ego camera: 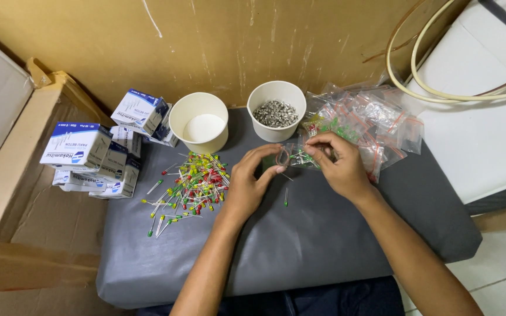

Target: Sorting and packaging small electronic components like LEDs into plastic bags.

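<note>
My left hand (252, 178) and my right hand (336, 161) together hold a small clear zip bag (296, 157) with a few coloured LEDs inside, just above a grey padded mat (323, 234). Each hand pinches one side of the bag's mouth. A loose pile of red, yellow and green LEDs (194, 181) lies on the mat left of my left hand. One single green LED (286, 196) lies below the bag, between my hands.
An empty white paper cup (199, 122) and a white cup of small metal parts (276, 111) stand at the mat's far edge. A heap of filled clear zip bags (370, 126) lies at the right, blue-and-white small boxes (98, 152) at the left. A cream hose (440, 93) loops at top right.
</note>
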